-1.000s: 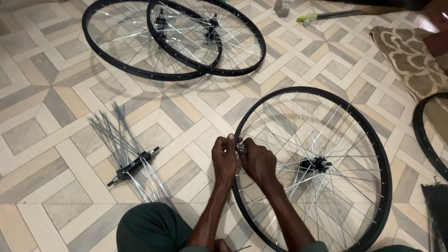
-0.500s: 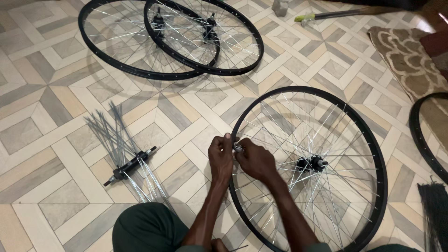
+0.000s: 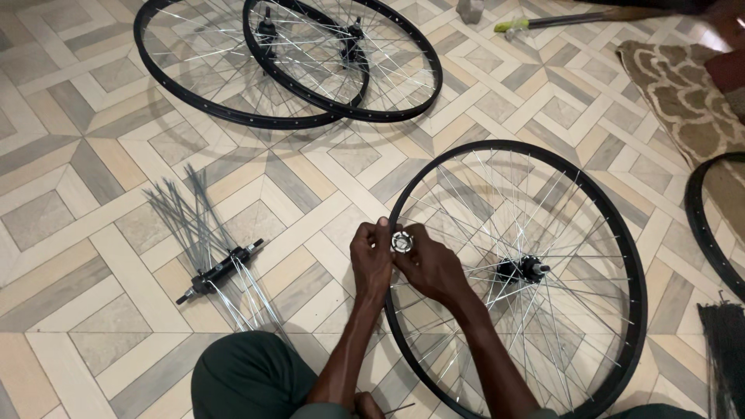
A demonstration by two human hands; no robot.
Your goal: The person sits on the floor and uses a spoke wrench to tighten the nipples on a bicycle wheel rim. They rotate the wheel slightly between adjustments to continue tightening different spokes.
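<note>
A black bicycle wheel rim (image 3: 621,225) with silver spokes and a dark hub (image 3: 521,269) lies flat on the tiled floor in front of me. My left hand (image 3: 371,260) and my right hand (image 3: 431,268) meet at the rim's left edge. Between their fingertips sits a small round silver tool (image 3: 400,240), like a spoke wrench, held against the rim. Both hands grip it; the right wrist lies across the spokes.
Two more spoked wheels (image 3: 194,112) (image 3: 423,93) overlap at the top. A loose hub with fanned spokes (image 3: 217,268) lies at left. A patterned rug (image 3: 683,93), another rim (image 3: 710,233), a bundle of black spokes (image 3: 725,349) and a green-tipped rod (image 3: 543,21) are at right.
The view has drifted slightly; my hands stay at the same spot on the rim, with small finger shifts around the silver tool.
</note>
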